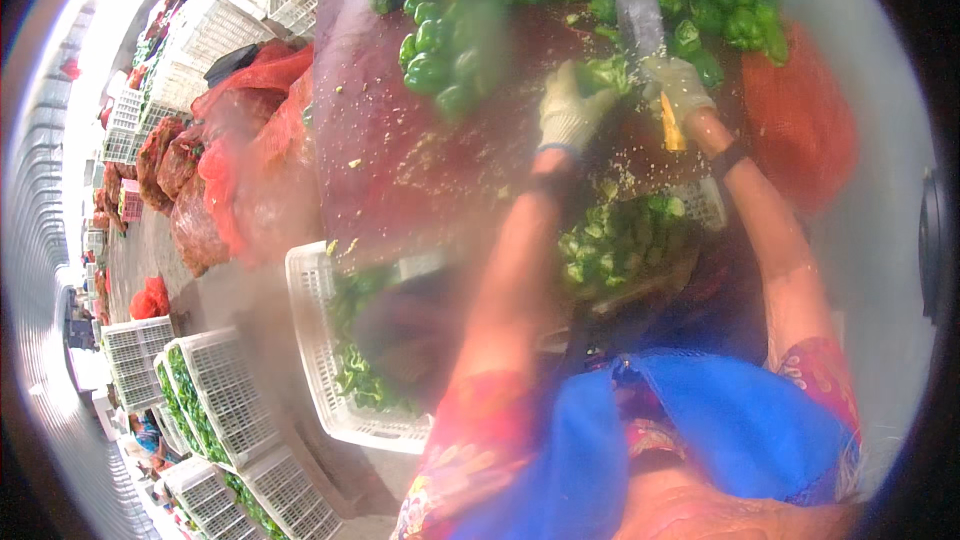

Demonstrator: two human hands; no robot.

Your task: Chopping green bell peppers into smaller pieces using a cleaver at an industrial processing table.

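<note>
Blue apron (740,410) up close! Towards the table's (362,125) near edge, the left hand (568,110) pinched a green pepper (609,73), the right hand (678,86) gripped a knife (639,12); a slipping pepper risked cut fingers.

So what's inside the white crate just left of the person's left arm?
Green pieces, maybe peppers, lie in the left part of the white crate. A dark, blurry shape covers much of the rest, so I can't see what's there.
</note>
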